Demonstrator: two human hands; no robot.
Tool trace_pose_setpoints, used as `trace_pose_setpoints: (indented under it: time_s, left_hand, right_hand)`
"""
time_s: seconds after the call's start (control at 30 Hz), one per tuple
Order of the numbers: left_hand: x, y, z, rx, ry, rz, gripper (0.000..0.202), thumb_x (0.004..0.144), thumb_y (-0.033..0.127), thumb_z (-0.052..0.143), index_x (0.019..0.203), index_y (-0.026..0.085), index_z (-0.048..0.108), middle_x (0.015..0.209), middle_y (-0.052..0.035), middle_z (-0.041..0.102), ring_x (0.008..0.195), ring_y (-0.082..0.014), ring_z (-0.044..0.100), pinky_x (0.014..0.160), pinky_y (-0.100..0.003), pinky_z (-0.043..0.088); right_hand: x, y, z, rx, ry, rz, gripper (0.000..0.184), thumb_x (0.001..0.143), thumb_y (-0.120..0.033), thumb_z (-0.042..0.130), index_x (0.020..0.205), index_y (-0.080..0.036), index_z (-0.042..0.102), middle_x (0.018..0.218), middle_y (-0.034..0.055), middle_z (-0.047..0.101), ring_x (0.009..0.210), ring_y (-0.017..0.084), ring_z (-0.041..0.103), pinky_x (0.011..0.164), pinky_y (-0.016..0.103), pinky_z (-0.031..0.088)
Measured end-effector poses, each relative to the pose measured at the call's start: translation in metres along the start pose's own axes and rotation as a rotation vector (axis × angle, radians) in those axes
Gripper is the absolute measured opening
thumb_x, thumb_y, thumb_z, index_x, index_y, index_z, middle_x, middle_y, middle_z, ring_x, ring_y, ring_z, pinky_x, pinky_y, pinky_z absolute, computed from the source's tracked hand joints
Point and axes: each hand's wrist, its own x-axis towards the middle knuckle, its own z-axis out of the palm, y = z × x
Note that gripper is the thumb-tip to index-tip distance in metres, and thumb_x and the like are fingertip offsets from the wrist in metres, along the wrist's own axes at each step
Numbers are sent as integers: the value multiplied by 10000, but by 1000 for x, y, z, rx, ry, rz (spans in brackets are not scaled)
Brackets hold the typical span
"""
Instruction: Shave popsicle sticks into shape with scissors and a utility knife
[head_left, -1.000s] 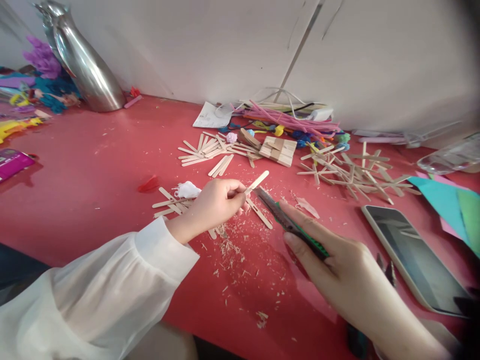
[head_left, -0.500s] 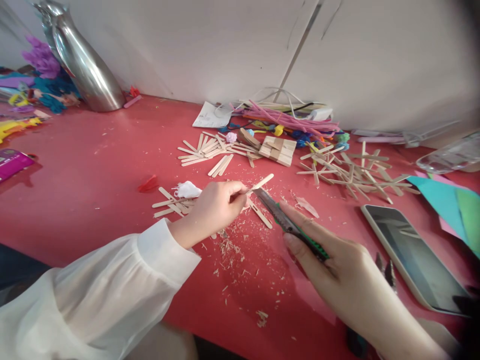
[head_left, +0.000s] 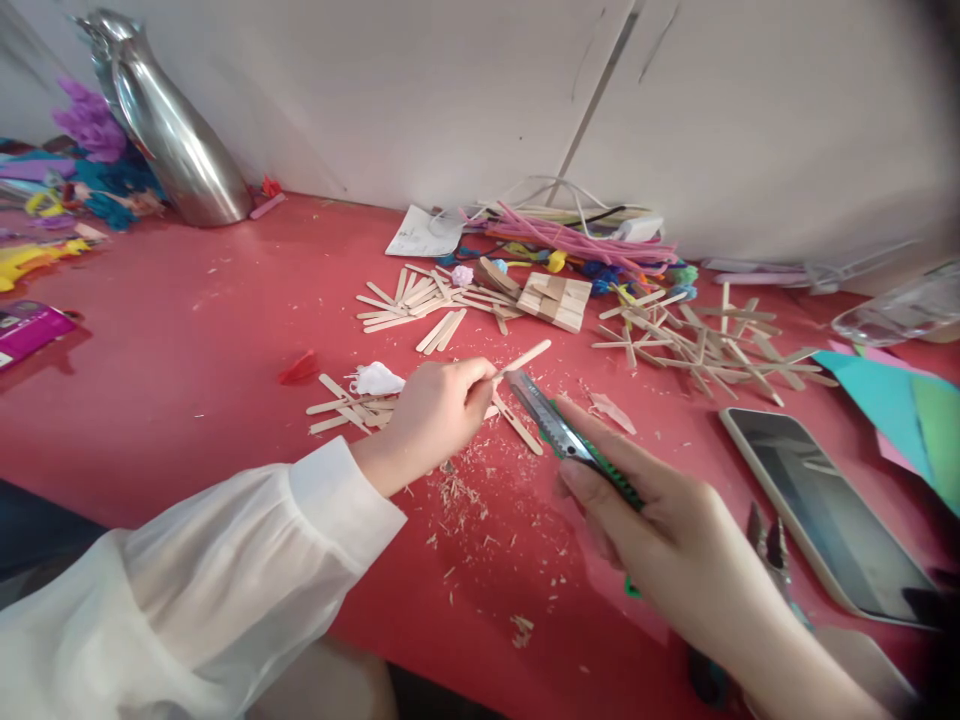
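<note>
Between the thumb and fingers of my left hand (head_left: 439, 412) is a wooden craft stick (head_left: 531, 355), its free end pointing up and right. My right hand (head_left: 667, 530) is closed round a green utility knife (head_left: 559, 430). The knife's blade tip lies at the craft stick, close to my left fingertips; whether it touches the wood I cannot tell. Below them, wood shavings (head_left: 459, 492) are scattered over the red table (head_left: 247, 400). A slotted craft stick (head_left: 519, 424) lies just under my left hand. Several more craft sticks (head_left: 341, 408) lie left of it, beside a white scrap (head_left: 376, 379).
Further back are loose craft sticks (head_left: 409, 300), a stick bundle (head_left: 555, 300), pink pipe cleaners (head_left: 555, 240) and crossed stick pieces (head_left: 705, 345). A phone (head_left: 817, 510) and pliers (head_left: 772, 545) lie at right, near coloured paper (head_left: 900, 410). A steel jug (head_left: 176, 140) stands back left.
The knife has turned in my right hand, so its metal side shows more. My right hand has shifted slightly left and down. The craft stick's free end has risen a little.
</note>
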Motion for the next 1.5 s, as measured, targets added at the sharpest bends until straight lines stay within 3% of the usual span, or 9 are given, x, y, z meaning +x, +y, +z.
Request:
trace_pose_setpoints:
  time_s: [0.1, 0.2, 0.43, 0.73, 0.9, 1.0, 1.33, 1.5]
  left_hand:
    - [1, 0, -3, -62, -24, -61, 201, 833, 183, 464, 683, 146, 592, 649, -20, 656, 587, -112, 587, 543, -231, 402]
    - [1, -2, -3, -206, -57, -77, 190, 835, 181, 460, 709, 143, 597, 697, -24, 675, 601, -102, 601, 573, -223, 434]
    - [2, -6, 1, -310, -100, -90, 217, 851, 248, 467, 727, 141, 608, 701, -37, 679, 599, -103, 609, 563, -214, 450]
    - [0, -5, 2, -380, -108, -135, 178, 836, 234, 490, 728, 142, 598, 680, -34, 663, 567, -96, 583, 546, -216, 453]
    - [3, 0, 0, -558, -159, -261, 180, 842, 229, 509, 718, 123, 586, 687, -42, 656, 537, -70, 566, 545, -199, 458]
    - [3, 0, -1, -567, -158, -260, 188, 845, 230, 510, 717, 120, 592, 692, -45, 656, 543, -66, 561, 549, -192, 456]
    - [1, -4, 1, -450, -150, -174, 172, 841, 235, 488, 760, 136, 604, 715, -47, 676, 604, -100, 606, 592, -219, 467]
    - [-2, -3, -1, -157, -117, -53, 220, 846, 206, 452, 711, 151, 617, 627, -20, 623, 557, -104, 554, 534, -231, 395]
  right_hand:
    - [-3, 0, 0, -313, 136, -256, 437, 852, -275, 456, 1286, -260, 512, 870, 44, 707, 428, 93, 525, 372, 212, 414]
    - [-3, 0, -1, -409, 184, -354, 435, 856, -219, 444, 1286, -227, 509, 912, 47, 714, 512, 109, 596, 436, 213, 458]
    - [-2, 2, -1, -438, 155, -376, 432, 864, -210, 440, 1292, -211, 498, 889, 57, 714, 537, 113, 612, 462, 205, 473]
    - [-3, 0, 0, -540, 222, -462, 403, 856, -198, 435, 1239, -153, 550, 614, 0, 639, 307, 58, 394, 313, 178, 359]
    - [-2, 2, 0, -503, 213, -413, 439, 845, -182, 443, 1279, -173, 510, 744, 19, 687, 360, 67, 474, 335, 181, 390]
    - [-3, 4, 0, -475, 222, -420, 442, 845, -185, 453, 1284, -198, 503, 857, 34, 707, 461, 89, 571, 369, 183, 416]
    - [-3, -1, 0, -504, 160, -369, 419, 865, -199, 430, 1277, -189, 507, 808, 50, 706, 546, 121, 619, 433, 208, 444]
    - [-4, -1, -2, -441, 96, -352, 444, 858, -189, 409, 1295, -214, 486, 852, 42, 704, 565, 118, 616, 434, 203, 449]
